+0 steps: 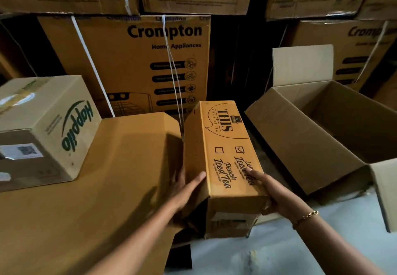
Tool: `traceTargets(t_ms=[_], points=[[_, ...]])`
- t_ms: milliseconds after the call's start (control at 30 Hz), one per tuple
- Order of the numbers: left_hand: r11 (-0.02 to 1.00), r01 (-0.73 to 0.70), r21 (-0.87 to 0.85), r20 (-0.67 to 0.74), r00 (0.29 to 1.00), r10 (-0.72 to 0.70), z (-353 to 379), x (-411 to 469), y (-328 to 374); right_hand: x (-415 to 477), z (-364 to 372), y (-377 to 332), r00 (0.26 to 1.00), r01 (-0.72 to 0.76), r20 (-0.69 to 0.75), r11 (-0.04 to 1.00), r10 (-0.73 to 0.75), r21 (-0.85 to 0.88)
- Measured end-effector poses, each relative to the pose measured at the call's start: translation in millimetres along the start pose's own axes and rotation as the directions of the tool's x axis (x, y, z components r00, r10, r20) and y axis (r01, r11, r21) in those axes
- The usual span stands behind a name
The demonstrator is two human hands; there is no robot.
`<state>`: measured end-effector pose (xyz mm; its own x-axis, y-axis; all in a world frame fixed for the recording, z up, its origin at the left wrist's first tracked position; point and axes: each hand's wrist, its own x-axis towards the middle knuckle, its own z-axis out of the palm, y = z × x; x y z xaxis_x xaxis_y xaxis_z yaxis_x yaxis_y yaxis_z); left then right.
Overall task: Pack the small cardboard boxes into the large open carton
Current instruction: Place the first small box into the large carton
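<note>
I hold a long brown iced tea box printed "THIS" and "Peach Iced Tea" between both hands, in the middle of the view. My left hand presses on its left side near the close end. My right hand grips its right near corner, fingers over the top face. The large open carton lies to the right, flaps up, its visible inside bare. A second small box marked "Happilo" rests at the left.
The Happilo box stands on a wide flat brown carton top filling the lower left. Tall stacked Crompton cartons form a wall behind. A pale floor shows at the lower right.
</note>
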<state>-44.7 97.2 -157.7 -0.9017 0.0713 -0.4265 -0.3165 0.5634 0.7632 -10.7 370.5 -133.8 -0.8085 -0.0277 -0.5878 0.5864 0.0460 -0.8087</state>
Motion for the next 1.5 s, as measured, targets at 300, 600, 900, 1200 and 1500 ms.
traceTargets(t_ms=[300, 600, 900, 1200, 1500], points=[[0.881, 0.035, -0.472, 0.28, 0.953, 0.112, 64.9, 47.2, -67.2, 4.9, -6.6, -3.0, 0.999, -0.035, 0.026, 0.998, 0.034, 0.055], [0.888, -0.02, -0.46, 0.2, 0.972, 0.126, 41.8, -34.0, 28.6, -1.3, -14.7, -10.0, 1.0, -0.024, 0.009, 0.999, 0.023, 0.03], [0.997, -0.039, -0.073, 0.138, 0.989, 0.049, 85.6, -18.2, 87.7, -12.7, -103.3, -28.6, 1.0, 0.02, -0.012, 0.976, -0.017, 0.219], [0.793, -0.054, 0.607, 0.124, 0.992, -0.028, 141.3, -4.0, 97.6, 63.4, -144.2, 46.1, 0.976, -0.214, -0.023, 0.975, 0.216, 0.059], [0.824, -0.194, 0.532, 0.243, 0.967, 0.071, 159.7, 11.4, 70.1, 112.5, -171.5, 89.6, 0.984, -0.161, 0.087, 0.984, 0.155, 0.072]])
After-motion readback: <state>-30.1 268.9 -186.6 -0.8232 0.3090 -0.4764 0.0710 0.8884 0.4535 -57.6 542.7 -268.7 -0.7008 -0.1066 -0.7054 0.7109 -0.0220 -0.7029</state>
